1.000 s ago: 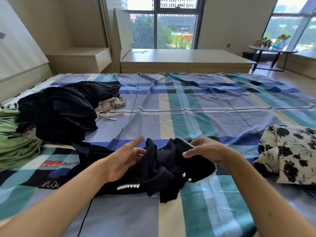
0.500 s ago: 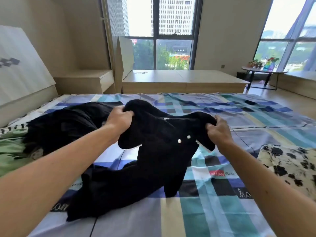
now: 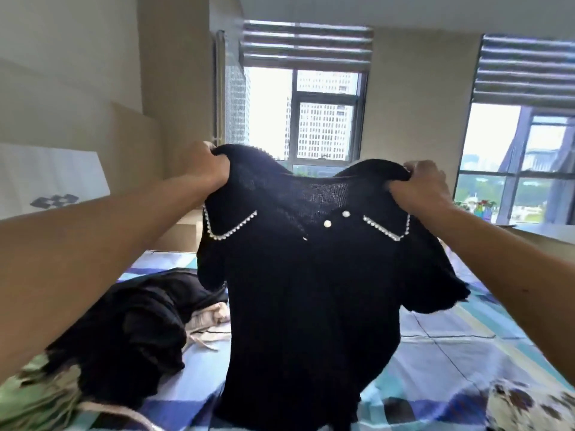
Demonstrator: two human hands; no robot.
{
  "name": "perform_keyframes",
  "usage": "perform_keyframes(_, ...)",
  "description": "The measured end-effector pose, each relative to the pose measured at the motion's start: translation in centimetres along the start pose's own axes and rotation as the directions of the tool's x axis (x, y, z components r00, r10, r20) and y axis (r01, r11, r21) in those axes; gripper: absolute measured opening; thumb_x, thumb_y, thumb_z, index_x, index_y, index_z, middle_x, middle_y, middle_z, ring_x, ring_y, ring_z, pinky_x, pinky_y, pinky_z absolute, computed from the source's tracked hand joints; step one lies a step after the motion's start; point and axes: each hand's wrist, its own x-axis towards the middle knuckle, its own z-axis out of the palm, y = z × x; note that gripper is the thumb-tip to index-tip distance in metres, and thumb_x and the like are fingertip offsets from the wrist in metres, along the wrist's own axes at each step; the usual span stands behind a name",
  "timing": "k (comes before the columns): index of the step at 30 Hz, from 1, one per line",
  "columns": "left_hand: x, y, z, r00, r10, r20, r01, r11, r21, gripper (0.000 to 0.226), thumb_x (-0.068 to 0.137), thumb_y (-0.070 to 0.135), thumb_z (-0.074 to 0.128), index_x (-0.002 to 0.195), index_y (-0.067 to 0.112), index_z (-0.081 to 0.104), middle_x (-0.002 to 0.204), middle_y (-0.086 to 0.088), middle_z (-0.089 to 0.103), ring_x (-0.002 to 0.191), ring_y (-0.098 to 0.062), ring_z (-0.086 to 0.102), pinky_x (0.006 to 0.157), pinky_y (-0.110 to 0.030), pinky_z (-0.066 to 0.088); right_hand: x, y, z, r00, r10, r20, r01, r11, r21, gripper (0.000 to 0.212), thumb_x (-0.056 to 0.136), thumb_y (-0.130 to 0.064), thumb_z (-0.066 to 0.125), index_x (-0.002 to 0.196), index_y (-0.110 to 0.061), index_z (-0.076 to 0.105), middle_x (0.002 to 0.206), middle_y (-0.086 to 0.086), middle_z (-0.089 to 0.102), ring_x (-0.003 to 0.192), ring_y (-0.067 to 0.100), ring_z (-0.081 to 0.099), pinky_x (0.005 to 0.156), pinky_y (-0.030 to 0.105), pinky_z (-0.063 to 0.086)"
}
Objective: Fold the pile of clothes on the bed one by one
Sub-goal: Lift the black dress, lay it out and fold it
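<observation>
Held black knit top (image 3: 311,290) up in the air at centre, buttoned collar side facing the camera, with its hem hanging toward 6 o'clock in front of the checked bed sheet (image 3: 451,353); could not tell whether the hem touched the sheet. Recorded left hand (image 3: 203,166) at 10 o'clock, fingers curled tight round one shoulder of the top. Recorded right hand (image 3: 420,186) at 2 o'clock, likewise clenched on the other shoulder. Saw two pearl buttons (image 3: 327,224) just below the neckline, pearl-trimmed collar points at 9 and 3 o'clock of them. Logged pile of dark clothes (image 3: 133,331) lying on the sheet at 8 o'clock, a beige garment (image 3: 208,318) against its 3 o'clock edge, a green garment (image 3: 34,396) at 7 o'clock. Noted black-and-cream floral piece (image 3: 529,405) on the sheet at 5 o'clock. Noted window (image 3: 323,129) at 12 o'clock, behind the top.
</observation>
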Motion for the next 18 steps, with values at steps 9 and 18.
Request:
perform_keyframes(9, 0.1, -1.4, -1.0, 0.957, -0.076, 0.279, 0.156, 0.948, -0.278, 0.04, 0.105, 0.032, 0.039, 0.134, 0.009, 0.056, 0.123, -0.008, 0.066, 0.106, -0.02, 0.061, 0.071, -0.028, 0.043, -0.4, 0.5, -1.0, 1.0, 0.013, 0.008, -0.014, 0.983, 0.182, 0.013, 0.084, -0.012, 0.062, 0.096, -0.009, 0.06, 0.094, 0.014, 0.065, 0.092, 0.034, 0.062, 0.081, 0.044, 0.053)
perform_keyframes(18, -0.3, 3.2, -3.9, 0.907, 0.163, 0.387, -0.039, 0.95, -0.309, 0.043, 0.107, 0.047, 0.035, 0.105, 0.019, 0.067, 0.111, -0.01, 0.073, 0.101, -0.024, 0.068, 0.089, -0.036, 0.051, -0.3, -1.1, -4.5, 0.966, -0.03, 0.255, -0.141, 0.768, 0.625, 0.005, 0.092, -0.012, 0.057, 0.089, -0.014, 0.06, 0.071, 0.0, 0.065, 0.062, 0.011, 0.061, 0.054, 0.02, 0.049)
